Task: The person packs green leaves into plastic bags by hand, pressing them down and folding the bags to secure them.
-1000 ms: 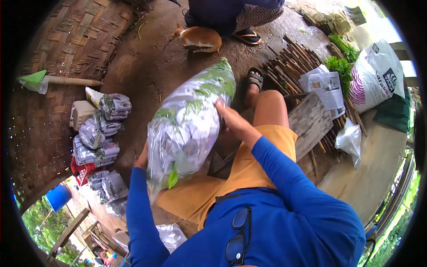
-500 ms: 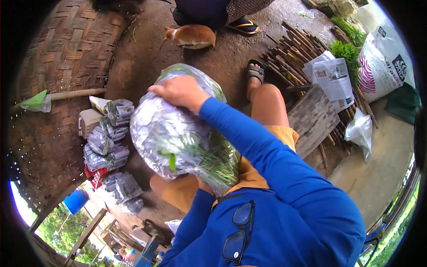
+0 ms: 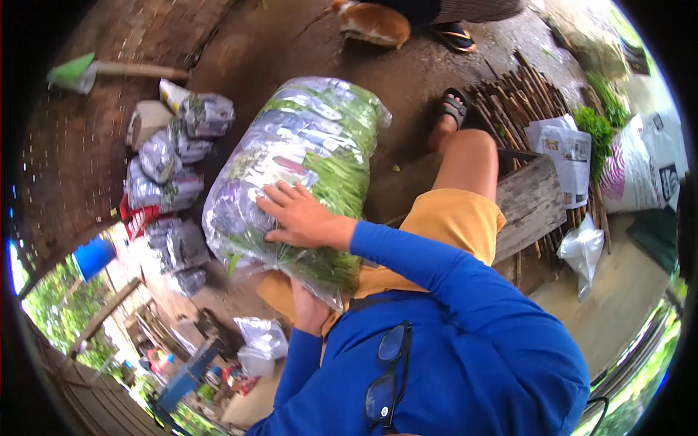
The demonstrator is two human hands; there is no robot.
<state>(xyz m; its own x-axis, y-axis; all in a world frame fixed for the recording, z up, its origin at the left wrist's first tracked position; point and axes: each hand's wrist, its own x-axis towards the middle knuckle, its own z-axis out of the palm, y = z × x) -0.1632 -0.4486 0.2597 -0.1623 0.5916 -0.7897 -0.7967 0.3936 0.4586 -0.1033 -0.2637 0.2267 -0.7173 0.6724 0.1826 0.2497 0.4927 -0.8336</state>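
A large clear plastic bag (image 3: pixel 254 167) leans against my lap, packed with leafy green bundles wrapped in printed paper. The green stems (image 3: pixel 334 182) run down its right side. My right hand (image 3: pixel 305 214) lies on the bag's upper face with the fingers spread. Low down, at the near end by my thigh, my left hand (image 3: pixel 310 309) holds the plastic, its fingertips partly hidden by the bag.
Wrapped bundles in clear bags (image 3: pixel 160 163) are stacked at the left. Beside my right leg are a wooden bench (image 3: pixel 527 207), a pile of sticks (image 3: pixel 520 109) and newspaper sheets (image 3: pixel 560 152). A cat (image 3: pixel 371 22) lies near another person's sandalled foot (image 3: pixel 456 35).
The bag has tipped from bulging toward me to standing longer and more upright. My right hand has slid from its top down to the middle and spread flat. The view has shifted.
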